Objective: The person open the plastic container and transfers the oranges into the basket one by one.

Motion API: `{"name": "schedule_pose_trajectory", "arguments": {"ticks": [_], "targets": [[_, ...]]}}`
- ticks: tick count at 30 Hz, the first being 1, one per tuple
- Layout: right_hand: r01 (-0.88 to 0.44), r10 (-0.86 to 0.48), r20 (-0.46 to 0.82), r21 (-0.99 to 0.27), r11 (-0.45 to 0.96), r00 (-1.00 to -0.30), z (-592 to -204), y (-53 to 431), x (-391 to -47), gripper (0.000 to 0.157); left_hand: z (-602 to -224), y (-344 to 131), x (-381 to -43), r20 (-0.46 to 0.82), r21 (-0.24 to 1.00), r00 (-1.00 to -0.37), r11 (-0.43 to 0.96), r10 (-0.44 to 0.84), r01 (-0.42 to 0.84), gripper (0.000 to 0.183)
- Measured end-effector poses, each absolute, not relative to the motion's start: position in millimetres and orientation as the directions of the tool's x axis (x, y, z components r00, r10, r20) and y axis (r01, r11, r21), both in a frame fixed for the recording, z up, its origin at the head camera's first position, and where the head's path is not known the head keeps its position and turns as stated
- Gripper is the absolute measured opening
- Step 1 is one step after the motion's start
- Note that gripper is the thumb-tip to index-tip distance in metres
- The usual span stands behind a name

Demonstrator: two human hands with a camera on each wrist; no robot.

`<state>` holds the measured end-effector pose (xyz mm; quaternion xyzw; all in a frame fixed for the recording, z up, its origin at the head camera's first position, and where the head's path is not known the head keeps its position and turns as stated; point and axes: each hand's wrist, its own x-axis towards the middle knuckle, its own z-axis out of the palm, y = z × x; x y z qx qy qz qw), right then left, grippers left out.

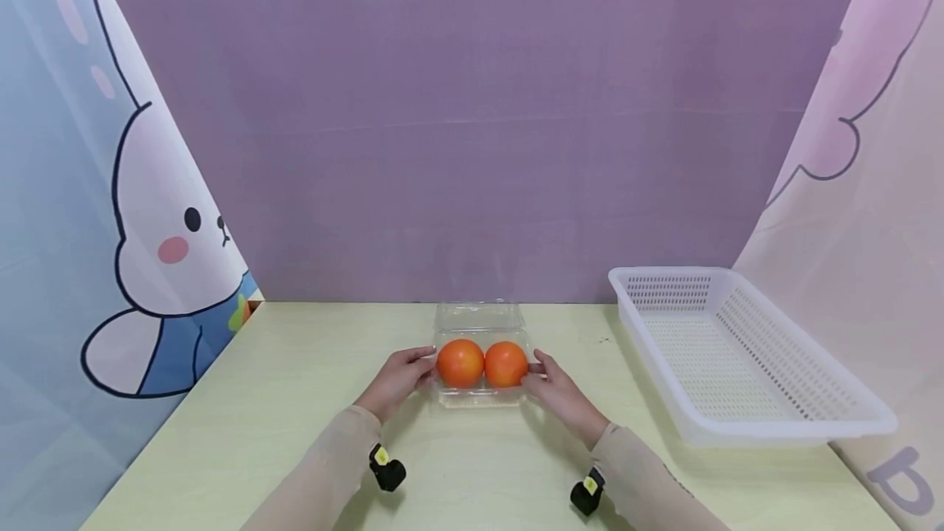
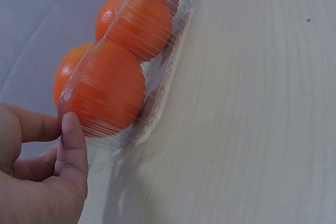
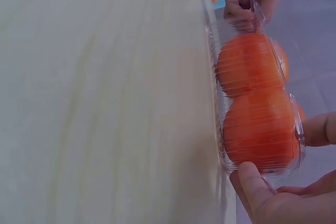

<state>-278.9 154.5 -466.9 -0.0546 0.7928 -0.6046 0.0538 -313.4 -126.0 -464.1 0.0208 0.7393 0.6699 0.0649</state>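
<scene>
A clear plastic clamshell box (image 1: pixel 482 401) sits on the table with its lid (image 1: pixel 479 317) raised at the back. Two oranges lie side by side in its base, the left orange (image 1: pixel 460 363) and the right orange (image 1: pixel 506 364). At the box's left end, my left hand (image 1: pixel 397 382) pinches the rim between thumb and finger, as the left wrist view shows. My right hand (image 1: pixel 566 400) holds the opposite end, its thumb (image 3: pixel 255 184) against the ribbed wall and a finger by the rim. Neither hand grips an orange directly.
A white perforated plastic basket (image 1: pixel 767 424) stands on the right of the pale wooden table (image 1: pixel 295 433). Behind the table hangs a purple cloth (image 1: pixel 472 129). Cartoon-printed cloths flank both sides, with a rabbit figure (image 1: pixel 170 211) on the left one.
</scene>
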Motion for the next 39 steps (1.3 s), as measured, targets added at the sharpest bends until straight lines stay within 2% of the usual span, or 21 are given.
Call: {"name": "schedule_pose_trajectory", "arguments": {"ticks": [10,16,20,33,39], "targets": [[-0.027,-0.145,-0.018,-0.953,0.301,-0.989,-460.8,156.6,-278.5,0.072,-462.9,-125.3,-314.6,-0.073,0.994,-0.99,0.087,0.118,-0.063,0.039],[-0.12,-0.129,0.073,-0.905,0.409,-0.989,-451.8,158.0,-282.7,0.069,-462.8,-124.7,-315.2,-0.078,0.995,-0.99,0.074,0.115,-0.07,0.037],[-0.167,-0.132,0.121,-0.887,0.431,-0.984,-448.9,157.3,-285.7,0.067,-462.9,-124.4,-315.3,-0.084,0.994,-0.99,0.074,0.115,-0.075,0.037],[-0.339,-0.213,0.265,-0.756,0.559,-0.941,-438.9,155.6,-291.6,0.07,-464.8,-126.3,-315.6,-0.079,0.995,-0.99,0.068,0.115,-0.072,0.037],[-0.351,-0.258,0.24,-0.705,0.616,-0.936,-430.8,152.3,-291.7,0.071,-466.2,-127.6,-316.5,-0.068,0.997,-0.99,0.049,0.126,-0.063,0.038]]}}
